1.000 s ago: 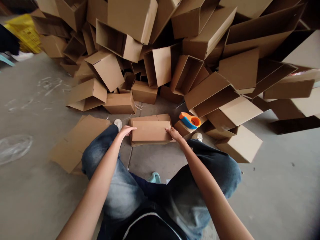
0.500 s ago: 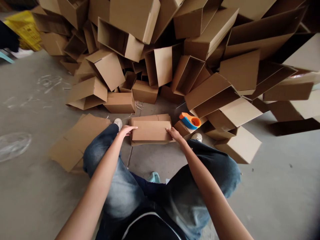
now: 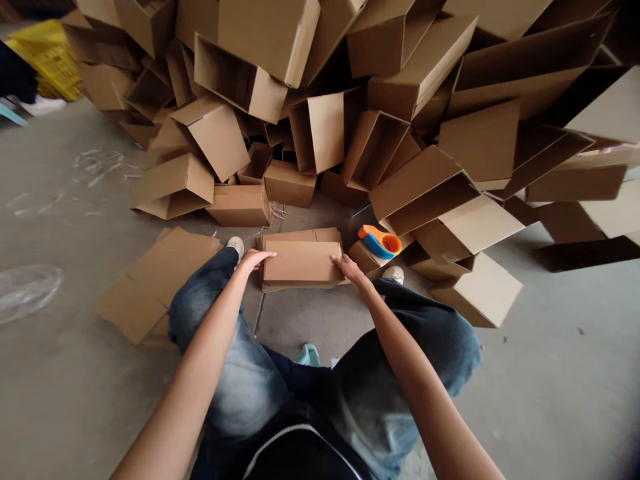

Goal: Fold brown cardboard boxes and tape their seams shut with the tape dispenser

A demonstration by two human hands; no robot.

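A flat folded cardboard piece (image 3: 301, 263) lies on top of a small stack of flat cardboard on the concrete floor between my feet. My left hand (image 3: 254, 259) grips its left edge, fingers curled over the corner. At the right edge, my right hand (image 3: 349, 267) holds the same piece with fingers closed on it. An orange and blue tape dispenser (image 3: 379, 241) rests on a small box just right of the stack.
A tall heap of assembled open cardboard boxes (image 3: 320, 127) fills the back and right. Flattened cardboard sheets (image 3: 150, 283) lie on the floor at left. A yellow crate (image 3: 47, 57) stands far left. Clear plastic wrap (image 3: 25, 290) lies on the floor.
My hands stay on the cardboard piece. The left fingers have crept slightly further right over its top corner; nothing else has moved.
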